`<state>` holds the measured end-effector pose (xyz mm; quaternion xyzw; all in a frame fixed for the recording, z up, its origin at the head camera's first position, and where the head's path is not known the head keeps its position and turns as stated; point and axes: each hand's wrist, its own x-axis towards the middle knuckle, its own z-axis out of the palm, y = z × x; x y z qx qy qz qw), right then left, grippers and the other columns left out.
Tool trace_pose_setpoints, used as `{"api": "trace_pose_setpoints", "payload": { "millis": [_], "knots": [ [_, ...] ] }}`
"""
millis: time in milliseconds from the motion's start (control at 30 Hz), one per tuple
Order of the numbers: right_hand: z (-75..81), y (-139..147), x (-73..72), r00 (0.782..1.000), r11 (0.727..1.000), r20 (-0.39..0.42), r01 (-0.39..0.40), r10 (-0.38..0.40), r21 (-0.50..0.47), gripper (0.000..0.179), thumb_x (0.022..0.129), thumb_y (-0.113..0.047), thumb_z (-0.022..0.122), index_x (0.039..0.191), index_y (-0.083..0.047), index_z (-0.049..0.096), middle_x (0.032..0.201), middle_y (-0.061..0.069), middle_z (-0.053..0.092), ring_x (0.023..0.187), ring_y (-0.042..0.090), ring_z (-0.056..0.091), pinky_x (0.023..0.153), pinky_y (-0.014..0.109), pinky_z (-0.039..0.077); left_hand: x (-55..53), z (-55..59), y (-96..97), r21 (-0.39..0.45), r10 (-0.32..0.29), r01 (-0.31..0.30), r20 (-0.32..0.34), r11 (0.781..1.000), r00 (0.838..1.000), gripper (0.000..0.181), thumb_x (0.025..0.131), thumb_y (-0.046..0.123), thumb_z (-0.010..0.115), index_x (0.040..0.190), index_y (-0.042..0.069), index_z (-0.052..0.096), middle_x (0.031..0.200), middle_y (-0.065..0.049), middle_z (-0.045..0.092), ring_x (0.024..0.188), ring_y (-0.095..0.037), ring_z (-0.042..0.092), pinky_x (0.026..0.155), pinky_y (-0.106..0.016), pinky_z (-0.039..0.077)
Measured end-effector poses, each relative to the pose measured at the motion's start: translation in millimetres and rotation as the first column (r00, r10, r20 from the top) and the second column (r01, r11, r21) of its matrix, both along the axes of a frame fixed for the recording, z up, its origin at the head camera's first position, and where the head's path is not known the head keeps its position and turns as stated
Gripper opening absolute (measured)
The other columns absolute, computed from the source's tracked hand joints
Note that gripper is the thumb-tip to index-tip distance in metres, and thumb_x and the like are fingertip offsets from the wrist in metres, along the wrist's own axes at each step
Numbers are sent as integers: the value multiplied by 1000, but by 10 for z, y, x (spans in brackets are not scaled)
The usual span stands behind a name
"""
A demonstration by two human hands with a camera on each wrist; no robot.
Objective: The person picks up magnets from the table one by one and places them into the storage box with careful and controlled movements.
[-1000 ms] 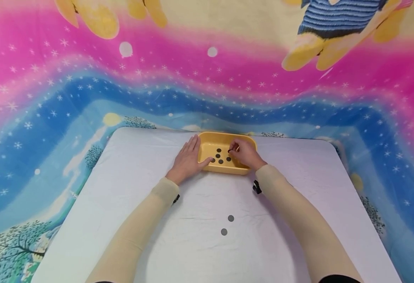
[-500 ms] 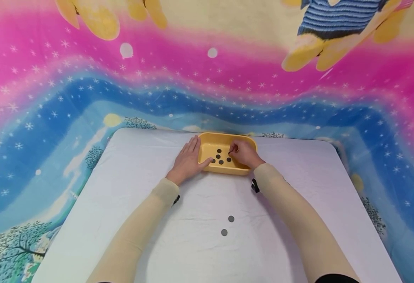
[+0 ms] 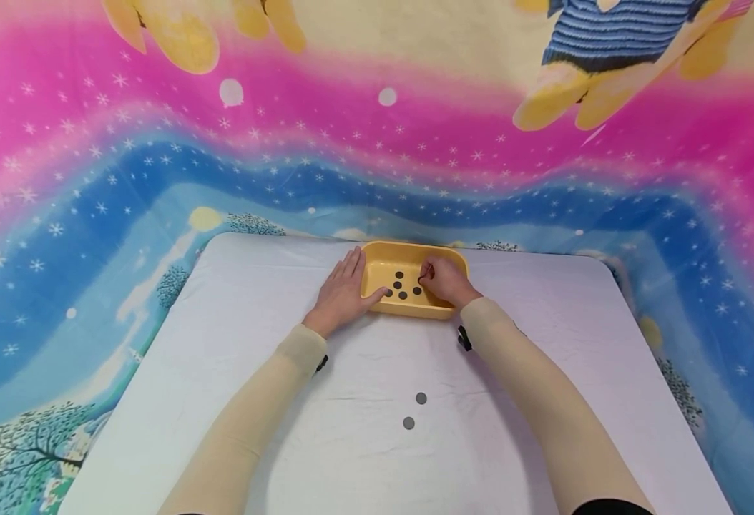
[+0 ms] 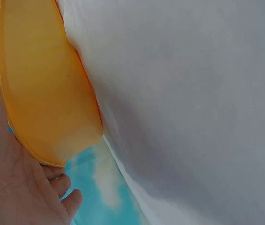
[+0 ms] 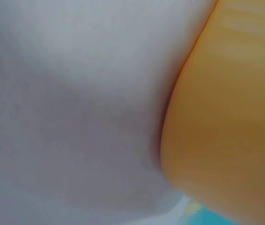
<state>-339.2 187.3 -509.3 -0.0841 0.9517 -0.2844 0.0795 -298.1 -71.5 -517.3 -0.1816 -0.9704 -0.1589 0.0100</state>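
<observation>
A yellow rectangular plastic basin (image 3: 412, 312) stands at the far side of the table, several small dark grey discs (image 3: 403, 295) lying flat on its floor. My left hand (image 3: 340, 292) rests along the basin's left end with fingers straight, its thumb reaching over the near rim. In the left wrist view this hand (image 4: 15, 183) lies against the yellow wall (image 4: 53, 93). Inside the basin's right half, my right hand (image 3: 446, 281) pinches a dark disc (image 3: 420, 280), mostly hidden by the fingertips. The right wrist view has only the basin's outer wall (image 5: 226, 126) and white cloth.
Two grey discs, a farther one (image 3: 421, 398) and a nearer one (image 3: 408, 423), lie on the white tablecloth (image 3: 351, 458) between the forearms. A colourful printed curtain (image 3: 377, 157) hangs right behind the table's far edge, close to the basin.
The right hand has shifted slightly within the basin, its fingertips and the dark disc moving a little nearer the basin floor's discs. The left hand and the loose discs stay in place.
</observation>
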Motion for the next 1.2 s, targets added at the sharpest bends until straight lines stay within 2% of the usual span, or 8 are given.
{"api": "trace_pose_setpoints", "payload": {
  "millis": [367,700,933,1067,1200],
  "knots": [
    [-9,4,4,1000,1000,-2,3,-3,18,12,95,-14,70,95,-10,58,83,8,59,74,23,55,65,32,46,15,18,1,-2,4,-4,-3,1000,1000,103,94,76,36,161,5,3,169,-10,0,155,-24,0,125,-39,4],
    [-13,-1,4,1000,999,-25,-6,7,43,13,94,-13,70,99,-8,58,86,8,59,77,23,55,69,33,48,7,17,-1,-1,-4,4,0,1000,1000,102,94,75,37,161,5,2,169,-12,1,155,-25,1,125,-40,4],
    [-6,-2,23,996,998,-73,-40,43,46,13,96,-21,67,98,-12,57,84,8,58,75,23,54,67,34,47,13,23,-3,3,-3,3,-13,1000,1000,102,94,75,36,160,4,5,168,-13,4,155,-27,5,125,-41,7],
    [16,7,62,993,999,-105,-46,48,24,13,97,-22,65,101,-13,57,88,6,58,76,23,54,67,35,46,12,25,-4,-1,-4,4,-8,1000,1000,103,94,76,34,160,4,5,168,-13,3,155,-26,3,125,-40,7],
    [44,13,126,986,999,-158,-51,50,-6,12,98,-22,65,103,-15,57,92,3,59,77,22,55,66,36,47,14,32,-1,7,-8,8,-3,1000,1000,102,95,74,38,160,3,5,168,-13,2,155,-26,2,125,-40,6]
  ]
}}
